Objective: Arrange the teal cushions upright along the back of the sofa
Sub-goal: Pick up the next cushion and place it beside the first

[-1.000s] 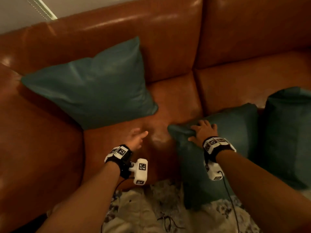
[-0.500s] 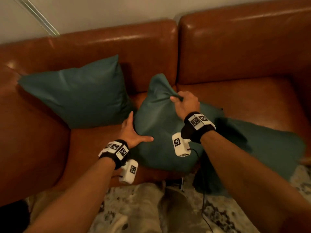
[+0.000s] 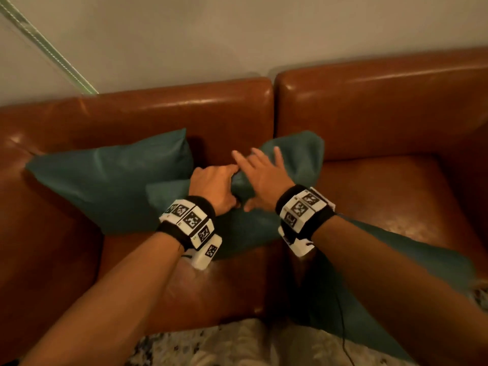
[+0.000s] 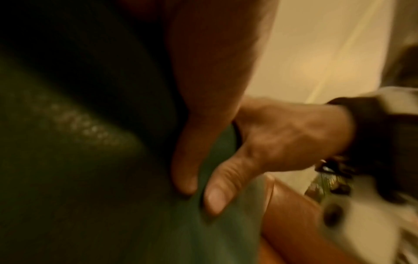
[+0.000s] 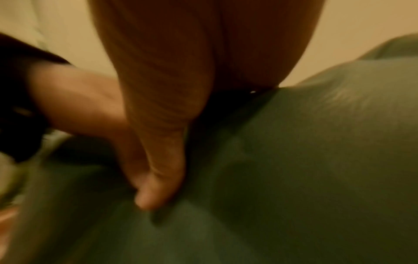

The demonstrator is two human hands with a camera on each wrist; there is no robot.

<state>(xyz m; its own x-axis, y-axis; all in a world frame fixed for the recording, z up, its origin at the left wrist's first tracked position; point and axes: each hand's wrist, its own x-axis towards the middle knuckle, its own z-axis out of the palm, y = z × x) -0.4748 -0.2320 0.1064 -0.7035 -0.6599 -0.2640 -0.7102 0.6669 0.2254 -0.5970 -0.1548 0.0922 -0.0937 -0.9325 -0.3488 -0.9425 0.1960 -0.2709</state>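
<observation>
One teal cushion (image 3: 105, 178) leans against the brown sofa's back (image 3: 184, 107) at the left. A second teal cushion (image 3: 301, 159) stands tilted beside it, its top corner against the backrest near the seam. My left hand (image 3: 219, 186) grips a bunched fold of this second cushion (image 4: 226, 232). My right hand (image 3: 260, 167) lies on the same cushion (image 5: 316, 160) with fingers straight and spread, thumb pressed into the fabric. A third teal cushion (image 3: 422, 260) lies low at the right, partly hidden under my right forearm.
The sofa's right seat (image 3: 383, 196) shows bare brown leather. The left armrest (image 3: 39, 247) rises beside the first cushion. A patterned rug (image 3: 224, 344) lies in front of the sofa. A pale green strip (image 3: 47, 46) runs down the wall at upper left.
The second cushion has moved back against the backrest. My right hand let go of its top corner and now lies flat on it. My left hand went from its side to gripping a fold.
</observation>
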